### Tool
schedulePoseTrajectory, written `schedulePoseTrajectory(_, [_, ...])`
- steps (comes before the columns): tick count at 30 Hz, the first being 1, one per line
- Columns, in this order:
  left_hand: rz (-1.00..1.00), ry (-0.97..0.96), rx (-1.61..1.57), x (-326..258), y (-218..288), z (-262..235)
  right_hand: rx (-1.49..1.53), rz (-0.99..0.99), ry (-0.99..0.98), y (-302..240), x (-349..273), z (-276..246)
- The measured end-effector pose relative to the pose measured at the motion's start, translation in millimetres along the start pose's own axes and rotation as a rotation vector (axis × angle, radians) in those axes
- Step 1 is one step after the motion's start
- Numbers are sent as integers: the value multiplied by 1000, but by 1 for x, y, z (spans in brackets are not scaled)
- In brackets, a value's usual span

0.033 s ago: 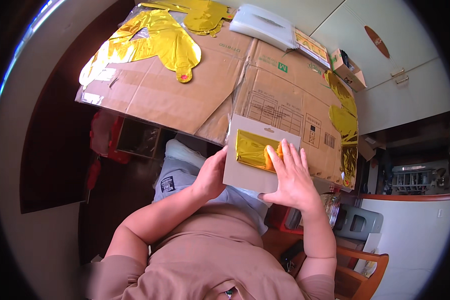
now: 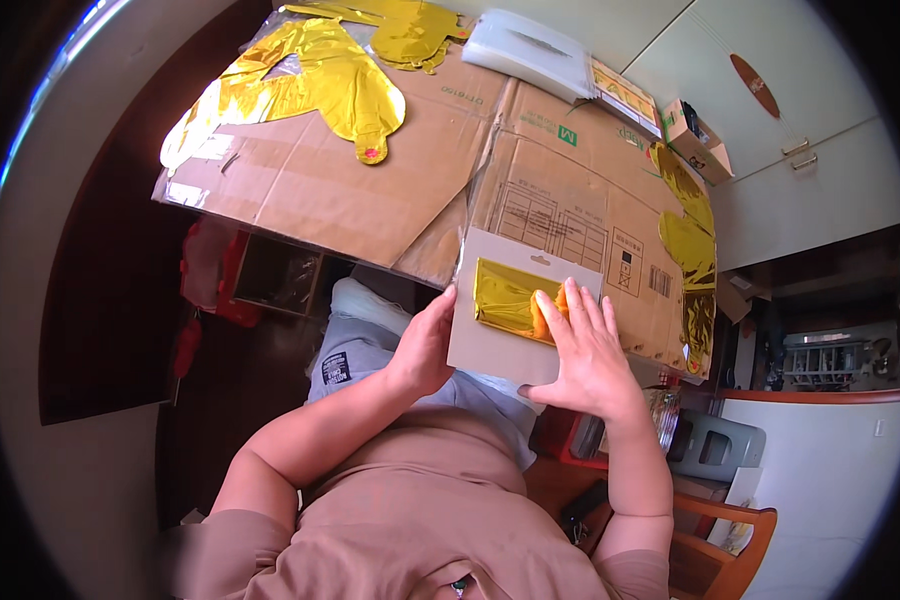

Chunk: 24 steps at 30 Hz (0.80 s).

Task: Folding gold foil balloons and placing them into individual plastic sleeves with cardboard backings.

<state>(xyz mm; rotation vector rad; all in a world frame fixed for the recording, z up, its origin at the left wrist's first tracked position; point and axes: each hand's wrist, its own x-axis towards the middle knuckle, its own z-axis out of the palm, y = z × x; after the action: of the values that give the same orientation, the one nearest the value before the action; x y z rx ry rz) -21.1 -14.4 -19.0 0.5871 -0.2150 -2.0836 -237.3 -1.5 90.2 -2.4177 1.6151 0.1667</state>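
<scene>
Your right hand (image 2: 590,355) lies flat, fingers spread, pressing down on a folded gold foil balloon (image 2: 510,298) that sits on a grey backing card (image 2: 490,345). Your left hand (image 2: 428,345) pinches the card's left edge, thumb on top and fingers curled under it. Neither hand is closed around the foil itself; the right only pins it with an open palm. The card rests over your lap, its far edge overlapping the near rim of the flattened cardboard sheet (image 2: 370,190) that serves as a work surface.

The likely trouble: foil is slick, so if your palm eases off, the fold may spring open or slide off the card. The card is held by one edge only and could tip toward your knees.

Counted: one card and one folded balloon in hand. On the cardboard, one large gold balloon (image 2: 310,85) lies flat at the far left, another gold piece (image 2: 410,30) lies beyond it, and gold foil (image 2: 692,245) runs along the right edge, its number unclear. One white plastic case (image 2: 525,50) and one small open box (image 2: 698,140) sit at the far end.
</scene>
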Motion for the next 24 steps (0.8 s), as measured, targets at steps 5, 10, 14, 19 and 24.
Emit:
schedulePoseTrajectory(5, [-11,86,-18,1,4,8,26,39,-50,1,2,-6])
schedulePoseTrajectory(10, [3,41,-78,2,6,10,49,43,-97,6,2,-8])
schedulePoseTrajectory(14, [30,61,-70,5,1,5,71,38,-121,9,3,-9])
schedulePoseTrajectory(19, [101,35,39,8,-8,-6,88,43,-115,8,3,-11])
schedulePoseTrajectory(24, [79,78,77,9,-9,12,62,39,-82,7,1,-9])
